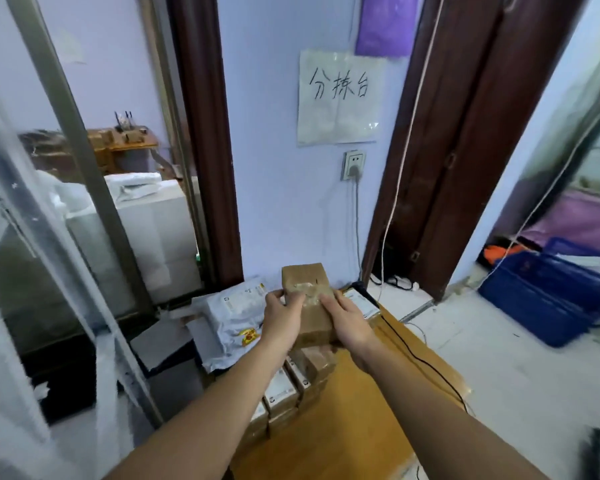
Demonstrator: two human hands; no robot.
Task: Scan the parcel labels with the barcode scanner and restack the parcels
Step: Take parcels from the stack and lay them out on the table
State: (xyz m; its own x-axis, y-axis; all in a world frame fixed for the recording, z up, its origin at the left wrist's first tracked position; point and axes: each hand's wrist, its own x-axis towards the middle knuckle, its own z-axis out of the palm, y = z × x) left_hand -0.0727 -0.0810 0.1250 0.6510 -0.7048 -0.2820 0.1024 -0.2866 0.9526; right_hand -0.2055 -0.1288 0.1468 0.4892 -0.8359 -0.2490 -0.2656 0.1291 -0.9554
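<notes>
A brown taped cardboard parcel (306, 280) is held up above the wooden table (361, 420) by both hands. My left hand (284, 317) grips its left edge, fingers curled over the top face. My right hand (347, 318) grips its right side. Below them stands a stack of brown parcels with white labels (293, 386). Grey plastic mailer bags with labels (234, 313) lie to the left of the stack. Another labelled parcel (362, 301) lies behind my right hand. No barcode scanner shows, only a black cable (416, 355) running across the table.
A wall with a handwritten paper sign (340, 98) and a socket (354, 165) stands straight ahead. Blue plastic crates (548, 292) sit on the floor at right. A glass partition and white packages (146, 216) are at left. A dark door frame (440, 168) rises at right.
</notes>
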